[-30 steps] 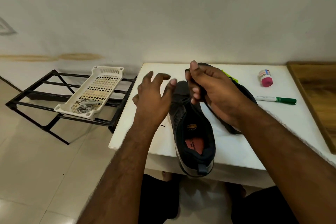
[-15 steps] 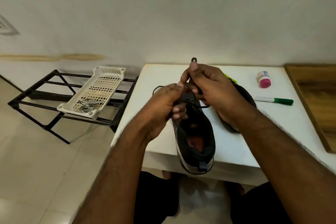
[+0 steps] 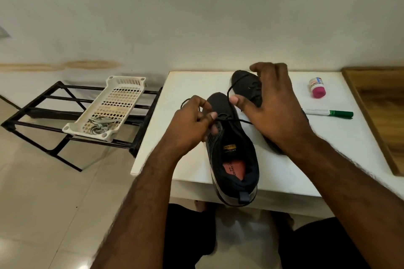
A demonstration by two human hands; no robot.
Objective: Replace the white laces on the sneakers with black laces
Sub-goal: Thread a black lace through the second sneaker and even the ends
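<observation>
A dark sneaker (image 3: 232,150) lies on the white table (image 3: 323,144), its heel over the near edge; a black lace (image 3: 229,118) crosses its front part. The left hand (image 3: 192,124) pinches the lace with curled fingers at the left side of the shoe; the right hand (image 3: 275,111) has the fingers spread and bent, the thumb touching the lace, but I cannot tell if it really holds it. A second sneaker (image 3: 247,85) lies behind, partly under the right hand; white laces (image 3: 98,125) lie in a white basket (image 3: 122,102) on a black rack (image 3: 39,113); a green marker (image 3: 330,113) and a small pink-capped bottle (image 3: 317,87) lie on the table.
</observation>
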